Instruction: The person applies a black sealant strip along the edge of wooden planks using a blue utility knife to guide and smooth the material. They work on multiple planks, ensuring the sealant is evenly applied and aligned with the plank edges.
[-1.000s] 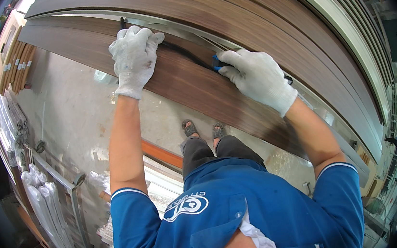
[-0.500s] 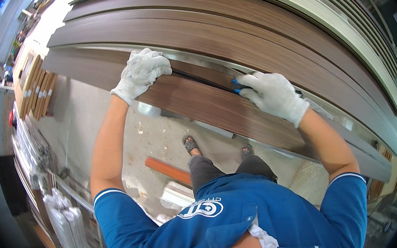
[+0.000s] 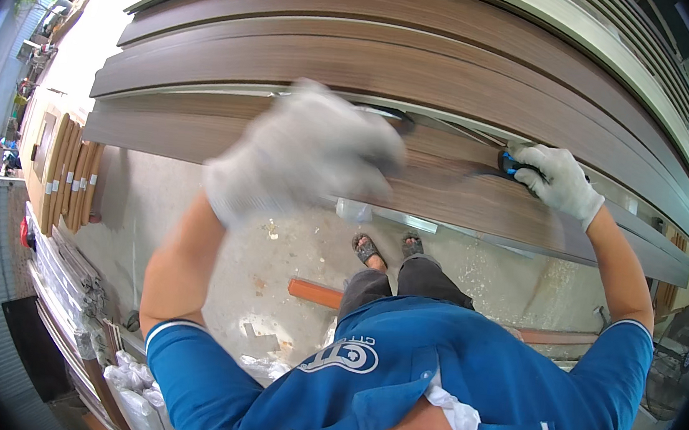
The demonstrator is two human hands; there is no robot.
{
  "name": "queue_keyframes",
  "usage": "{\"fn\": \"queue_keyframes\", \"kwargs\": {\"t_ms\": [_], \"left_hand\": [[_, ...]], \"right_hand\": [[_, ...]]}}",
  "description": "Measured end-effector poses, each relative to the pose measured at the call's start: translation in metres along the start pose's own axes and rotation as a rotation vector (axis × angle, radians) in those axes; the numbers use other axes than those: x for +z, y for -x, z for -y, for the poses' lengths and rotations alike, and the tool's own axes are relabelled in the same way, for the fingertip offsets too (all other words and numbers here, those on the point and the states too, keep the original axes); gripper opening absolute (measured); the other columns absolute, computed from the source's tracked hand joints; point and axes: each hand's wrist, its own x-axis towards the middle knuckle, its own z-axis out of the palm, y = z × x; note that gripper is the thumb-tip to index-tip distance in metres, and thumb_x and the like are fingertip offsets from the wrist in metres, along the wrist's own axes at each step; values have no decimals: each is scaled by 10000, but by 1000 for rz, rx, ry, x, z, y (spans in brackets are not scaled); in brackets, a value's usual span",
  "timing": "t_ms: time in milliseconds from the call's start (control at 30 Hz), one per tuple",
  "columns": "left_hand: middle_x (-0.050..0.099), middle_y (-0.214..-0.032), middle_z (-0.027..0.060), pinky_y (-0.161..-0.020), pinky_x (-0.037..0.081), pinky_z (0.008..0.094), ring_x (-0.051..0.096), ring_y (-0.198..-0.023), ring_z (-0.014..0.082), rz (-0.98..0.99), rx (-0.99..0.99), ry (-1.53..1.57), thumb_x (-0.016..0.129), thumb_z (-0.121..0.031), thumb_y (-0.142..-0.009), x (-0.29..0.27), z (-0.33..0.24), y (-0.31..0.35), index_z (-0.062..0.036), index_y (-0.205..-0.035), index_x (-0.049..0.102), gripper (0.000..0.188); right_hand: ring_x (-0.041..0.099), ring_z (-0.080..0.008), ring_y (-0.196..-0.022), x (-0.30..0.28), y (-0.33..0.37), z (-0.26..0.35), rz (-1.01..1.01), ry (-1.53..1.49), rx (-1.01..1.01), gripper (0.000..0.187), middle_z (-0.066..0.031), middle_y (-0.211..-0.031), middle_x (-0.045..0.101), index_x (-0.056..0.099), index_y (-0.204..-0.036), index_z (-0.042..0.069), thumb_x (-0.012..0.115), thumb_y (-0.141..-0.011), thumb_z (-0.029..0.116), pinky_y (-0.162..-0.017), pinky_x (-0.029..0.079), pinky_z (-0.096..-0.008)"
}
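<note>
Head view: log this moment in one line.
left hand: blurred over nearest brown panel, grip unclear | right hand: holding blue-and-black tool | black strip: partly visible beside left hand

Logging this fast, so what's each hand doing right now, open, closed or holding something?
Left hand: too blurred to tell whether it is open, closed or holding anything.
Right hand: closed, holding a blue-and-black tool.

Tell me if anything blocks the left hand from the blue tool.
Nothing clearly visible stands between the left hand and the blue tool, gripped by the right hand. Only a blurred dark streak lies over the brown plank just left of the tool; what it is cannot be told.
</note>
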Motion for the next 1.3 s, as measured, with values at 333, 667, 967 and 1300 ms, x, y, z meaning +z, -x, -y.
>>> {"fn": "queue_keyframes", "kwargs": {"t_ms": [333,667,967,1300], "left_hand": [[707,-906,88,-791,527,414,676,-882,316,-329,-492,-180,788,-179,-885,17,88,72,-57,-958,738,151],[659,-874,51,-806,442,465,593,-905,321,-489,-700,-713,729,-247,-954,83,98,60,-124,-899,713,136],[638,-822,101,-761,432,471,543,-819,338,-482,-731,-562,719,-176,-929,73,103,51,-67,-846,687,141],[629,-802,69,-773,421,450,518,-812,305,-479,-751,-494,718,-175,-917,71,101,45,-77,-820,680,143]], "right_hand": [[710,-374,-879,2,1,-9,-20,5,-16,294,-151,-961,738,697,-1178,68,769,-939,223,-767,562,-465],[710,-366,-822,-1,-8,-7,28,-26,-10,282,-140,-903,730,703,-1179,85,765,-947,233,-724,561,-454],[708,-366,-824,-16,18,-20,2,-17,148,284,-153,-946,732,713,-1173,76,771,-936,222,-725,551,-453],[693,-359,-782,-17,12,-27,67,-136,59,250,-150,-855,724,748,-1123,72,794,-917,205,-723,549,-446]]}}
